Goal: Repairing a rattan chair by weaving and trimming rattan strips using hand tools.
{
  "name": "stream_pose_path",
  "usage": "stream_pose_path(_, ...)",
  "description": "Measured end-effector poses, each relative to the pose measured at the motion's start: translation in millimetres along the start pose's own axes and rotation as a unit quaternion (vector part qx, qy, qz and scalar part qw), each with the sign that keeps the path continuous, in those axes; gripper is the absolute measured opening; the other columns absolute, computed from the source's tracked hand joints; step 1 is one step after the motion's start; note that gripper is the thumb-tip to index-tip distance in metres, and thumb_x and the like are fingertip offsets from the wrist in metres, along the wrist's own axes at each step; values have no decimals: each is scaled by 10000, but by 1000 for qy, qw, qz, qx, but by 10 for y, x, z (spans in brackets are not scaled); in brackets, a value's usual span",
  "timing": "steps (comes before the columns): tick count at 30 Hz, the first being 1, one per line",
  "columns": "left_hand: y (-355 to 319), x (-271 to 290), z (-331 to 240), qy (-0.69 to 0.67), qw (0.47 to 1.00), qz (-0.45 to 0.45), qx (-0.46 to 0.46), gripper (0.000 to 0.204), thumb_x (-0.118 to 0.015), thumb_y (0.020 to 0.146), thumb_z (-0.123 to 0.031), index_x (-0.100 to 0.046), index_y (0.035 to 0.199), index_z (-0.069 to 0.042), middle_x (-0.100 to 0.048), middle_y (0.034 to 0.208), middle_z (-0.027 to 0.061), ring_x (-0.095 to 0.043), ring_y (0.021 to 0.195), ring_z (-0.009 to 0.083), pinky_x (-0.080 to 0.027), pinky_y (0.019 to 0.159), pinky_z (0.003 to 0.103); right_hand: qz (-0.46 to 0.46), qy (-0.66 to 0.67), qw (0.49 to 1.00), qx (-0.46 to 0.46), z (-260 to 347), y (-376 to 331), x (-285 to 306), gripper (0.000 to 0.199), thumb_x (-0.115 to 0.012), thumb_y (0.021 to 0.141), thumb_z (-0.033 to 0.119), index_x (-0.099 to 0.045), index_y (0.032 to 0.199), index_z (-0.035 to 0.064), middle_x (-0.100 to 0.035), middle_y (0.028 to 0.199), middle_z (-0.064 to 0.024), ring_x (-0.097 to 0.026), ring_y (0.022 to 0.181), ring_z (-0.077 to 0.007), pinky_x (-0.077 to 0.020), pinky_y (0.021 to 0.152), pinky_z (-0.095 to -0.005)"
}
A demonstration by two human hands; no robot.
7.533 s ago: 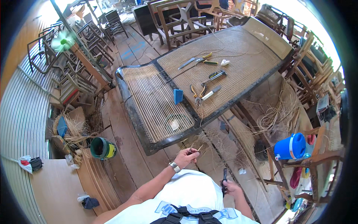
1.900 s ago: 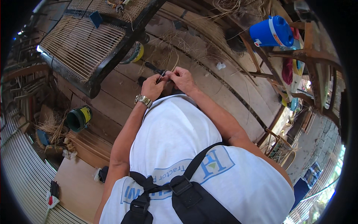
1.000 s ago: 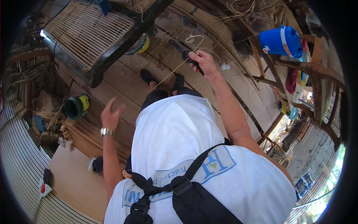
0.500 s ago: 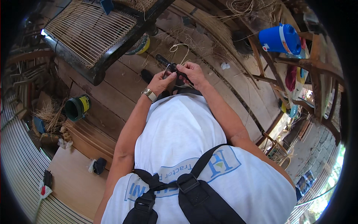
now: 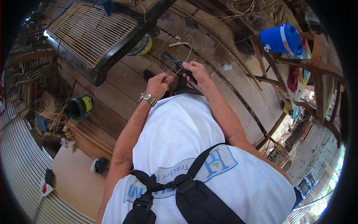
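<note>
My right hand (image 5: 197,72) is closed round what looks like a black-handled knife (image 5: 191,75). Its dark, partly shiny end (image 5: 170,57) points away to the upper left. A pale strip of cane (image 5: 189,53) passes by the right thumb, curling up and over beyond the tool. Its other end runs down to my left hand (image 5: 158,85), which pinches it between thumb and fingers. Both hands are just in front of my waist, a short gap apart. Exactly where the tool meets the strip is too small to make out.
A dark wooden frame strung with cane (image 5: 93,31) stands at upper left. Buckets (image 5: 78,107) and a bundle of fibre (image 5: 52,114) are on the left. At right, a blue cooler jug (image 5: 281,39) sits near wooden chair frames (image 5: 317,71). Cane scraps litter the plank floor (image 5: 119,80).
My hands have drawn slightly apart, and the left has turned so its back shows more. The tool has shifted a little right, and the cane strip's loop has moved with it.
</note>
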State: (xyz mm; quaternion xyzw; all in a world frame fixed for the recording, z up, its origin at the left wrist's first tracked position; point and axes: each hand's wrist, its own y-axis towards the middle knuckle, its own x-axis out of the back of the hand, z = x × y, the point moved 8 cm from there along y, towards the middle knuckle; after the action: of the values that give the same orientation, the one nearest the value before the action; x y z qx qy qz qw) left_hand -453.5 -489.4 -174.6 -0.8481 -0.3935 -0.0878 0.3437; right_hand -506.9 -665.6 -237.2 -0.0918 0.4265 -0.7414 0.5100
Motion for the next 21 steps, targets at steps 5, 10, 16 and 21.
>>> stream_pose_path(5, -351, 312, 337, 89, 994, -50, -48, 155, -621, 898, -191, -663, 854, -48, -658, 694, 83, -613, 634, 162, -469, 575, 319, -101, 69, 991, 48, 455, 106, 999, 257, -680, 901, 299, -543, 877, 83, -598, 650, -51, -523, 467, -95, -390, 394, -206)
stream_pose_path(10, -559, 709, 1026, -120, 988, -86, 35, 172, -584, 953, -167, -626, 875, -20, -663, 745, 28, -605, 688, 94, -473, 629, 263, -161, -218, 955, 119, 1165, -128, 1408, 262, -681, 890, 302, -603, 809, 65, -617, 640, -55, -536, 485, -96, -428, 445, -251)
stream_pose_path(16, -237, 921, 139, -58, 983, -153, -78, 169, -618, 943, -202, -650, 933, -36, -659, 779, 19, -562, 688, 92, -451, 653, 250, -146, -380, 879, 248, 1088, -326, 471, 313, -698, 850, 310, -618, 797, 12, -632, 670, -114, -606, 592, -173, -481, 582, -337)
stream_pose_path(21, -43, 1161, -453, 76, 990, -60, -102, 219, -701, 889, -238, -695, 948, -27, -670, 792, -1, -553, 694, 81, -441, 633, 247, -137, -407, 856, 289, 994, -404, 548, 318, -700, 838, 313, -614, 804, 8, -611, 681, -168, -579, 599, -270, -473, 597, -368)
